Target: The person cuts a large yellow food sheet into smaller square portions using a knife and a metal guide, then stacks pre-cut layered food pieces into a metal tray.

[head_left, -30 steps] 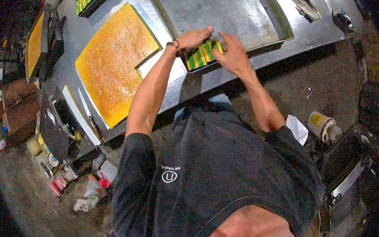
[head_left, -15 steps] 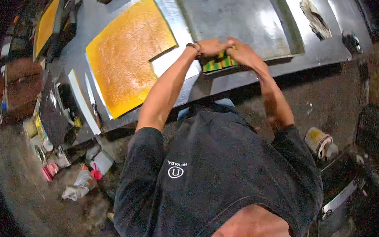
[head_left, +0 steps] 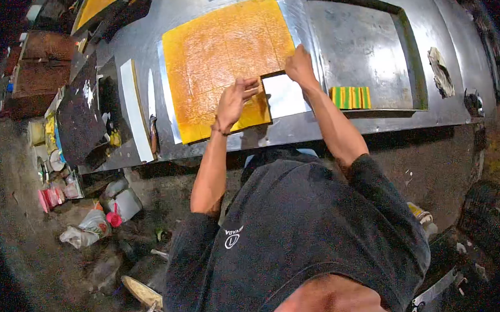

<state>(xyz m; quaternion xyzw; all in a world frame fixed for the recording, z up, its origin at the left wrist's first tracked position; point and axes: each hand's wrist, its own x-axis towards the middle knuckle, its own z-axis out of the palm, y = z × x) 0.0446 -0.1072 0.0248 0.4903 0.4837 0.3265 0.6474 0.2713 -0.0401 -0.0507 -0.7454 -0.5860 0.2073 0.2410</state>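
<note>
A large slab of layer cake [head_left: 221, 55] with a browned top and yellow edges lies on white paper [head_left: 285, 96], a notch cut from its near right corner. My left hand [head_left: 235, 102] hovers at or just above the cake beside the notch, fingers stretched out and holding nothing visible. At the cake's right edge, just beyond the notch, my right hand [head_left: 300, 67] has its fingers closed; whatever they pinch is hidden. A green-and-yellow striped cake piece [head_left: 350, 98] sits in the near left corner of a shallow metal tray [head_left: 415, 60], right of my right forearm.
Left of the cake lie a knife [head_left: 153, 133] with a brown handle and a long white strip [head_left: 135, 108]. A crumpled cloth [head_left: 441, 73] rests right of the tray. Another orange slab [head_left: 97, 10] stands at far left. Bags and containers [head_left: 126, 203] crowd the floor.
Both hands have left the striped piece in the tray and moved left to the slab. The left hand has opened. The view has shifted, so the table sits further right.
</note>
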